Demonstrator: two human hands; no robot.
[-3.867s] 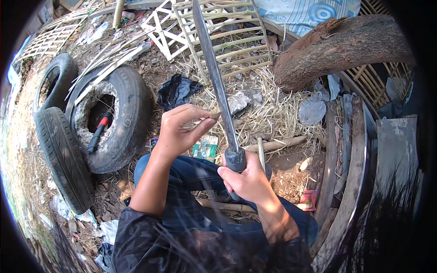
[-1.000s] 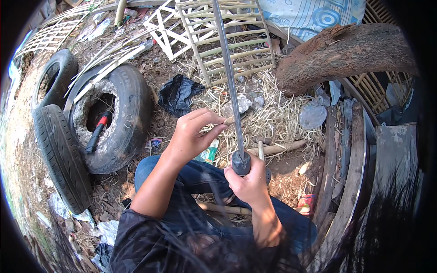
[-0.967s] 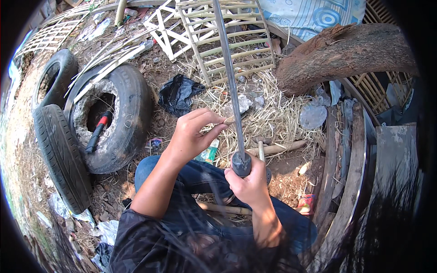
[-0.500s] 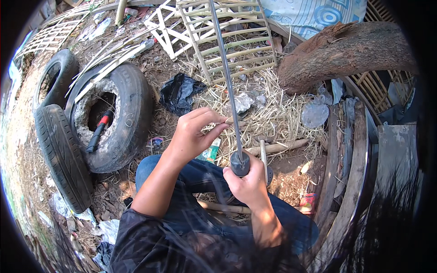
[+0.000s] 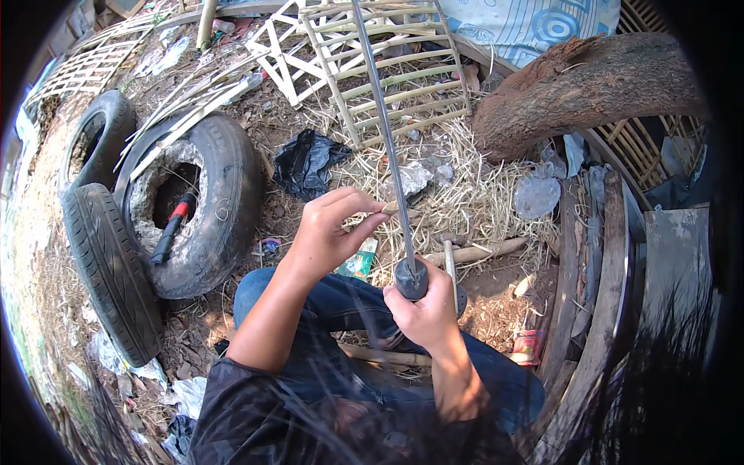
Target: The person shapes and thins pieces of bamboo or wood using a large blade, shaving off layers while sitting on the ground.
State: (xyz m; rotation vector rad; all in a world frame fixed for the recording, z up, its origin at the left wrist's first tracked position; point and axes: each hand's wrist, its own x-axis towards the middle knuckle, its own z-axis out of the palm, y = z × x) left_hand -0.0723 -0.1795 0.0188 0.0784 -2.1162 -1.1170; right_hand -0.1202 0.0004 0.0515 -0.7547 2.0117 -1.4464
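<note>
My right hand (image 5: 428, 314) is closed round the thick black handle (image 5: 411, 279) of a long, narrow metal-bladed tool (image 5: 391, 147). Its grey shaft runs up and away past the top of the view; whether it is a blade seen edge-on or a rod, I cannot tell. To the left of the shaft, my left hand (image 5: 333, 225) pinches a small pale sliver of wood or bamboo (image 5: 390, 208) between thumb and fingertips. The sliver's tip meets or passes behind the shaft. A pale stick (image 5: 449, 260) stands just beyond my right hand.
Bamboo lattice panels (image 5: 395, 74) lie ahead, with shavings (image 5: 473, 182) strewn before them. Old tyres (image 5: 232, 194) are at the left, one holding a black-and-red tool (image 5: 174, 225). A thick tree trunk (image 5: 589, 89) and wooden planks (image 5: 608, 263) flank the right. A black plastic bag (image 5: 306, 163) lies ahead.
The whole view has shifted very slightly. Both hands keep nearly the same position and grip, and the tool's shaft stays about where it was.
</note>
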